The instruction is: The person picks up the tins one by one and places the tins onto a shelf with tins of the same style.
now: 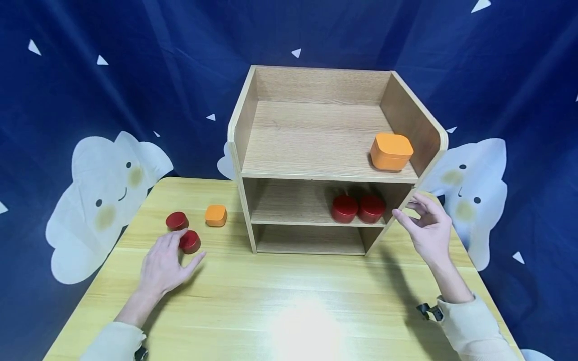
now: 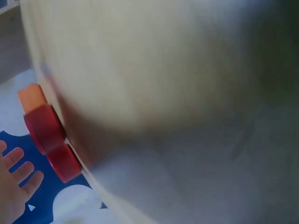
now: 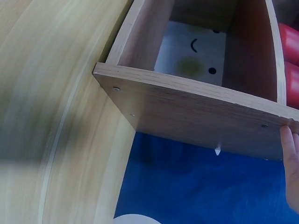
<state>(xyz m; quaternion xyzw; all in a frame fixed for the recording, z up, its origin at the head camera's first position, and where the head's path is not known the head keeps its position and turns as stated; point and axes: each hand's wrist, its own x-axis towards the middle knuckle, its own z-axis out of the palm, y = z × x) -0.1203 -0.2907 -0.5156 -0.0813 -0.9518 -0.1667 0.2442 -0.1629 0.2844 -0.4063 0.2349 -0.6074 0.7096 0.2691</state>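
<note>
On the left of the table, my left hand (image 1: 164,263) reaches over a round red tin (image 1: 190,242), fingers spread, the thumb apart from it. Its fingertips lie close to that tin and a second red tin (image 1: 176,220); whether they touch is unclear. In the left wrist view the left hand (image 2: 18,182) shows splayed fingers beside the red tins (image 2: 45,128). My right hand (image 1: 429,228) holds the right side panel of a wooden shelf (image 1: 311,140), thumb over the front edge. The right wrist view shows fingertips (image 3: 290,154) against that edge.
An orange tin (image 1: 215,215) lies right of the red tins. Another orange tin (image 1: 392,152) stands on the shelf's top, at the right. Red tins (image 1: 344,208) sit side by side on the middle level. A blue curtain (image 1: 189,75) hangs behind the table (image 1: 235,301).
</note>
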